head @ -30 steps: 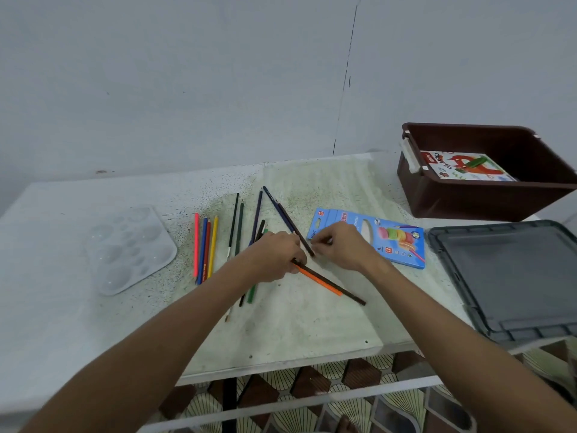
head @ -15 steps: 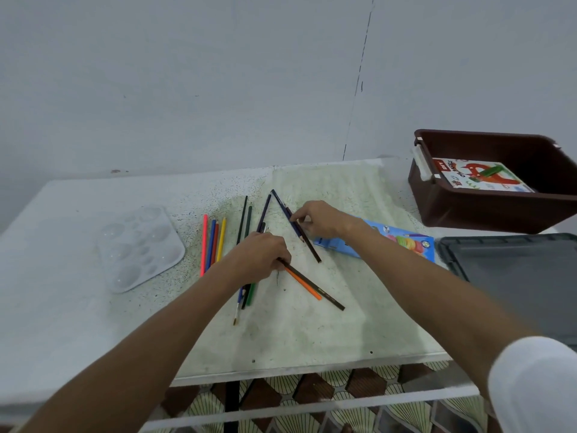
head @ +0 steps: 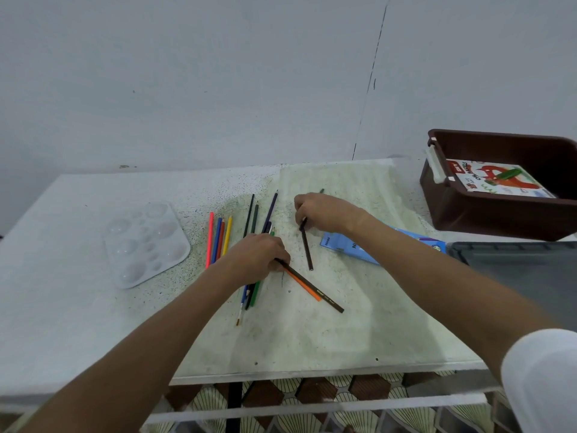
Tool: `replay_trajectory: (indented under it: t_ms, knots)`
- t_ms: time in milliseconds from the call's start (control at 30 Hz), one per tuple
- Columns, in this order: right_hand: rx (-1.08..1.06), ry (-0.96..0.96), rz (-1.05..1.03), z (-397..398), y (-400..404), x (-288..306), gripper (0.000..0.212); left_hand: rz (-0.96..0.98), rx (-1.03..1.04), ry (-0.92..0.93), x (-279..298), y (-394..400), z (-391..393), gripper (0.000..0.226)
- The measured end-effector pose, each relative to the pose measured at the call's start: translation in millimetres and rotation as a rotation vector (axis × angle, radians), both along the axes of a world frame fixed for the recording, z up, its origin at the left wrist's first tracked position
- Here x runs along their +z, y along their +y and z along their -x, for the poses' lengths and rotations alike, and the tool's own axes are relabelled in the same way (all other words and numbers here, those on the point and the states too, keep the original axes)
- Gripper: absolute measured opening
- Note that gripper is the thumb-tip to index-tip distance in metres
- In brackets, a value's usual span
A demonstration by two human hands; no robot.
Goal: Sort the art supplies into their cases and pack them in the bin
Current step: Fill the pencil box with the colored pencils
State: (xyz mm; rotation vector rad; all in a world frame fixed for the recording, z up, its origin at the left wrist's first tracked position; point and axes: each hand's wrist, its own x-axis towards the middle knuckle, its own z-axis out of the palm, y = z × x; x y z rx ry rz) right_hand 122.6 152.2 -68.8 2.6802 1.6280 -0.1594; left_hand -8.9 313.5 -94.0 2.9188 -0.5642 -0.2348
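From the head camera, the job looks barely begun. The brown bin (head: 487,210) at three o'clock on the table (head: 62,307) holds one printed box (head: 499,182) already, seemingly oil pastels, so that much I judge done. Everything else is loose. The blue pencil case (head: 352,248) lies flat just past the right forearm, toward three o'clock, with nothing visibly in it. The grey lid (head: 515,270) lies at four o'clock, off the bin.

The left hand (head: 256,254), near the centre, has its fingers curled down onto a brown pencil (head: 315,290) and an orange pencil (head: 304,285) that fan toward five o'clock. The right hand (head: 321,210), at one o'clock from the left, pinches the top end of a dark pencil (head: 306,248) pointing toward six.

Four bright pencils (head: 218,235) lie side by side at nine o'clock of the left hand, more dark ones and a thin brush (head: 240,314) run under it, and a clear paint tray (head: 146,242) lies farther toward nine.

Hard to tell: how many pencils the left hand covers, and whether the case is open, since the right arm crosses it. The bin's far side is cut off by the frame.
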Motion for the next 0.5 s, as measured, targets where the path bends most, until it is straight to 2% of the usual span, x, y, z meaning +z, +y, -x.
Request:
replay_trajectory:
  t_ms: [67, 167, 233, 367, 500]
  knots:
    - [0.015, 0.007, -0.124, -2, -3, 5, 0.019, 0.01, 0.005, -0.002, 0, 1, -1, 0.022]
    - [-0.108, 0.084, -0.401, 0, -13, 21, 0.024, 0.019, 0.012, -0.012, -2, 3, -2, 0.024]
    - [-0.187, 0.118, -0.488, 2, -19, 30, 0.028, 0.013, 0.009, -0.019, -2, 3, -2, 0.025]
    - [-0.406, 0.289, -0.435, 5, -15, 31, 0.035, 0.003, 0.003, -0.021, -2, 2, -2, 0.025]
    - [-0.641, 0.423, -0.385, 4, -1, 1, 0.03, 0.011, 0.004, -0.031, 0, 2, -1, 0.026]
